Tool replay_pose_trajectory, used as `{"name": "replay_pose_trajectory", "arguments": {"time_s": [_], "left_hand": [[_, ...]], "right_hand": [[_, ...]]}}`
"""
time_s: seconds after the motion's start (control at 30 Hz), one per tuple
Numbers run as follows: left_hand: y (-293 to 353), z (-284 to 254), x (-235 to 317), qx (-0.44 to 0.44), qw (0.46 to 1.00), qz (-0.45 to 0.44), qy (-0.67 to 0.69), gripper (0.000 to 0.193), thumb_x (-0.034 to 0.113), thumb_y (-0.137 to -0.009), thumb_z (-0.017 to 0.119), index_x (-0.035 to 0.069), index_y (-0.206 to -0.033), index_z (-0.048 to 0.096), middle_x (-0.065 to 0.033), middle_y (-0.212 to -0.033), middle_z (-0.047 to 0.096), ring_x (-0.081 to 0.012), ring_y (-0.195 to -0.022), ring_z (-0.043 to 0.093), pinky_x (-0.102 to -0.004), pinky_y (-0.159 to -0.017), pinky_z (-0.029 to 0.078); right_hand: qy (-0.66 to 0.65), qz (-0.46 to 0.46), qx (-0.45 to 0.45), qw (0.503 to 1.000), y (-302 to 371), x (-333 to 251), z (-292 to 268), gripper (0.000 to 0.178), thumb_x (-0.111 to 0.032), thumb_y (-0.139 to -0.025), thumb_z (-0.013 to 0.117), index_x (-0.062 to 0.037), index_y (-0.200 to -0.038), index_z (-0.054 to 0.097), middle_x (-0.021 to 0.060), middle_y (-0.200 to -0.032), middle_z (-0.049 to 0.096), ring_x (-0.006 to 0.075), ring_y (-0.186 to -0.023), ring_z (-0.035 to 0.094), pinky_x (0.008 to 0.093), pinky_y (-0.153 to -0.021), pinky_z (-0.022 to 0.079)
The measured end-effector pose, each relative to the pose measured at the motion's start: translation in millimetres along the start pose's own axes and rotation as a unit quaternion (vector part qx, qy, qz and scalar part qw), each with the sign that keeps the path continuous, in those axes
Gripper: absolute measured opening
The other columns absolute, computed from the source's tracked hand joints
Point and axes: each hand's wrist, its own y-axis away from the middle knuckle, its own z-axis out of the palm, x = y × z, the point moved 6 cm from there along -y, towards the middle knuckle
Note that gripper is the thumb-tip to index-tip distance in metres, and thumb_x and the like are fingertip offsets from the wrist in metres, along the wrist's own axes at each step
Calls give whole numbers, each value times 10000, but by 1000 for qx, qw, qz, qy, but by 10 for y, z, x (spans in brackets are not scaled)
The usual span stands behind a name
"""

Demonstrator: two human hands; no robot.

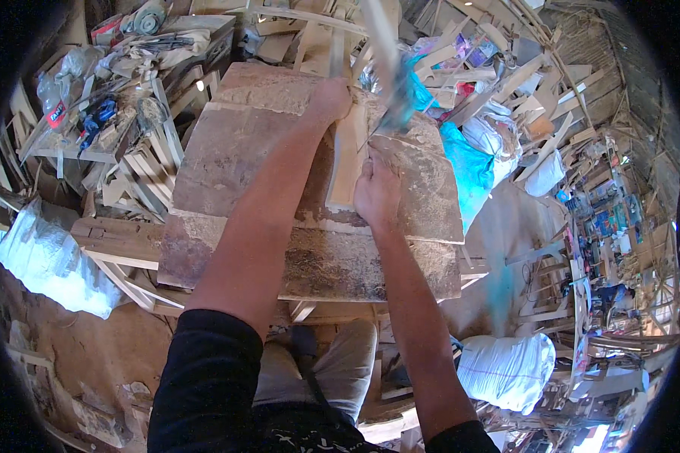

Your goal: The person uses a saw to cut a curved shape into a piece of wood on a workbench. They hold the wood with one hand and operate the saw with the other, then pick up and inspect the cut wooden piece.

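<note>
A pale wooden board (347,167) lies lengthwise on a worn brown work table (242,155) dusted with sawdust. My left hand (330,100) is closed at the board's far left edge. Nearer to me, my right hand (377,187) grips its right edge with the fingers curled. Just beyond the right hand, a thin upright saw blade (374,130) meets the board; its lower end is hard to make out. Above it hangs a blurred upright machine part (385,57). The fingertips of both hands are partly hidden.
At the left, a side bench (117,151) carries a plastic bottle (53,102), a blue power tool (97,121) and offcuts. Wood scraps (521,83) and a turquoise bag (467,166) crowd the right. White sacks stand at left (57,260) and right (506,371).
</note>
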Motion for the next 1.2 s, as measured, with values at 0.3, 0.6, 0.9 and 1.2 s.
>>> {"name": "replay_pose_trajectory", "arguments": {"time_s": [0.3,0.6,0.9,1.2], "left_hand": [[-33,-12,29,-17,1000,24,-5,355,369,-1021,561,97,-1167,735,-228,-1202,718,-427,-1128,679,-556,-1002,519],[467,-136,233,-109,939,325,-23,329,323,-1053,443,136,-1149,697,-122,-1302,673,-370,-1213,627,-487,-1106,447],[673,-343,252,-119,968,193,-112,332,287,-1010,470,106,-1164,702,-160,-1249,699,-385,-1175,653,-545,-1054,483],[887,-490,149,-26,988,75,-136,371,341,-981,534,78,-1165,722,-138,-1258,709,-405,-1249,602,-565,-1059,470]], "right_hand": [[19,-34,49,998,11,-56,-10,404,-184,-1034,467,-37,-1373,632,216,-1394,634,404,-1335,553,492,-1156,396],[10,-23,-34,999,-1,-34,-29,429,-248,-1033,483,-69,-1402,608,165,-1488,565,381,-1430,461,493,-1228,310],[-63,-119,-74,988,-213,292,-44,406,-339,-1062,498,-134,-1365,674,147,-1467,579,340,-1433,465,494,-1241,295],[-40,-165,-116,979,-388,404,-35,365,-341,-1071,544,-135,-1316,719,150,-1468,591,347,-1423,482,452,-1215,355]]}}
